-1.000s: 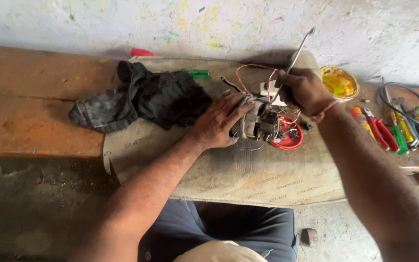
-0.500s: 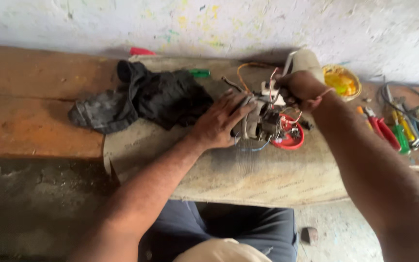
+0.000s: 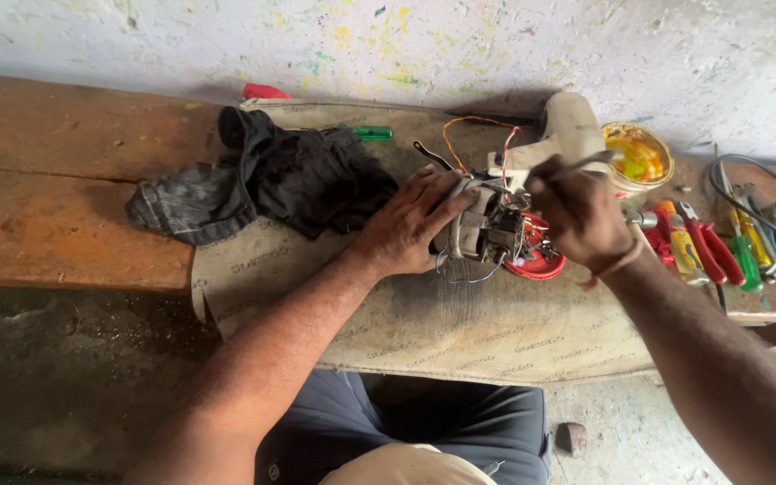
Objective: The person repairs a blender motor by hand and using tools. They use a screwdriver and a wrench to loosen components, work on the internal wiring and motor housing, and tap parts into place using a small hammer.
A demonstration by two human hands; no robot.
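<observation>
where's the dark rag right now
In the head view the dark rag lies crumpled on the bench, left of the left hand and the small motor, just below the green-handled tool.

Steadied a small wired motor with the left hand; gripped a thin metal tool in the right hand, beside a dark rag on the worktop.
</observation>
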